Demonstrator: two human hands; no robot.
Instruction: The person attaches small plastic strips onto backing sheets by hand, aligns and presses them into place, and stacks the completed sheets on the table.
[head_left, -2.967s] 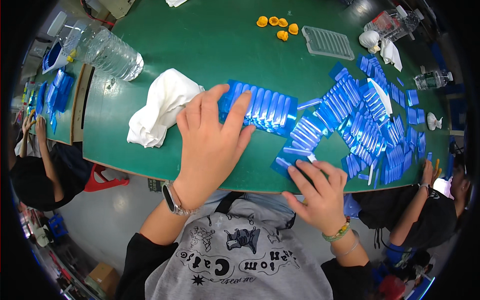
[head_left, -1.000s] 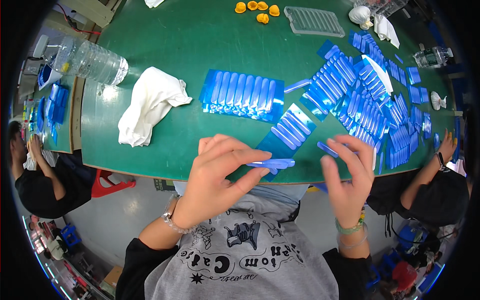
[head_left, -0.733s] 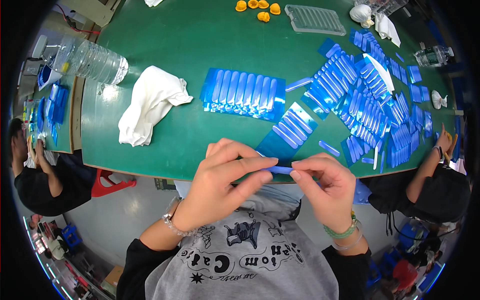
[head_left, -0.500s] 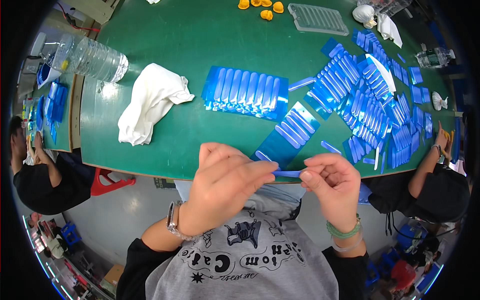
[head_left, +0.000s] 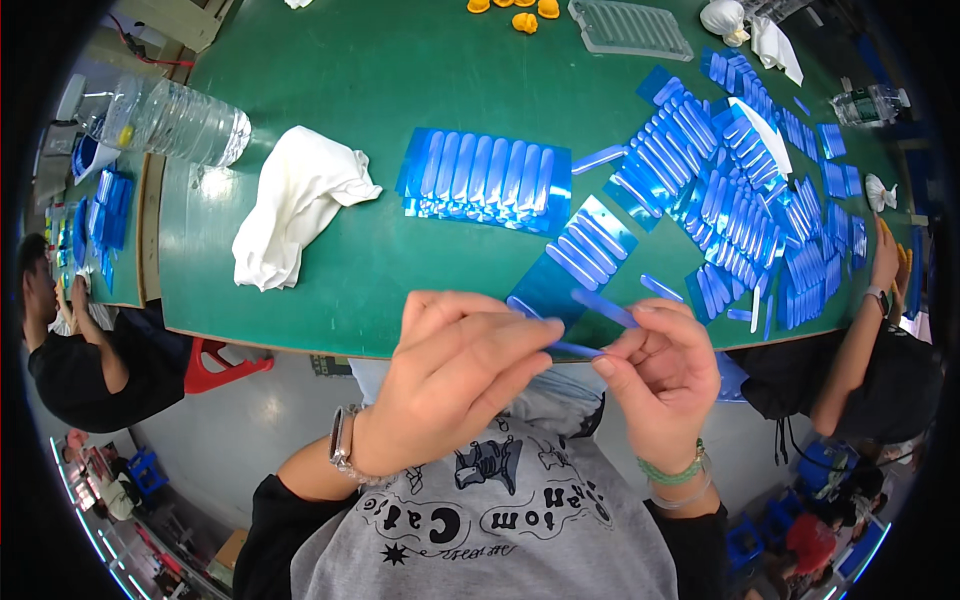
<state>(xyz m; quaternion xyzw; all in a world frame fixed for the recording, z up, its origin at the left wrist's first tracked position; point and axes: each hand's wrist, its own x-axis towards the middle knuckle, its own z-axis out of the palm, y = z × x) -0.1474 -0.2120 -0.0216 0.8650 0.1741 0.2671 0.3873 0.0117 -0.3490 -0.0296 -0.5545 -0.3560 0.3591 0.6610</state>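
In front of my body, near the table's front edge, my left hand (head_left: 455,370) and my right hand (head_left: 665,375) are both closed in pinches. A narrow blue strip (head_left: 575,349) runs between their fingertips. A second blue strip (head_left: 604,307), somewhat blurred, sticks out to the upper left from my right fingers; whether it is a layer of the first strip I cannot tell. Just beyond my hands lies a blue film sheet (head_left: 545,290) bearing several rounded strips. One loose strip (head_left: 520,307) on its near end is partly hidden by my left fingers.
A stack of blue strip sheets (head_left: 480,180) lies ahead, with a large pile (head_left: 735,220) to its right. A white cloth (head_left: 300,205) and a big water bottle (head_left: 175,120) are at left. Far back are a clear plastic tray (head_left: 632,30) and yellow finger cots (head_left: 525,22). People sit at both sides.
A second blue strip now stands out from my right fingers, where only one strip spanned the hands before. My right hand has tilted slightly; my left is nearly still.
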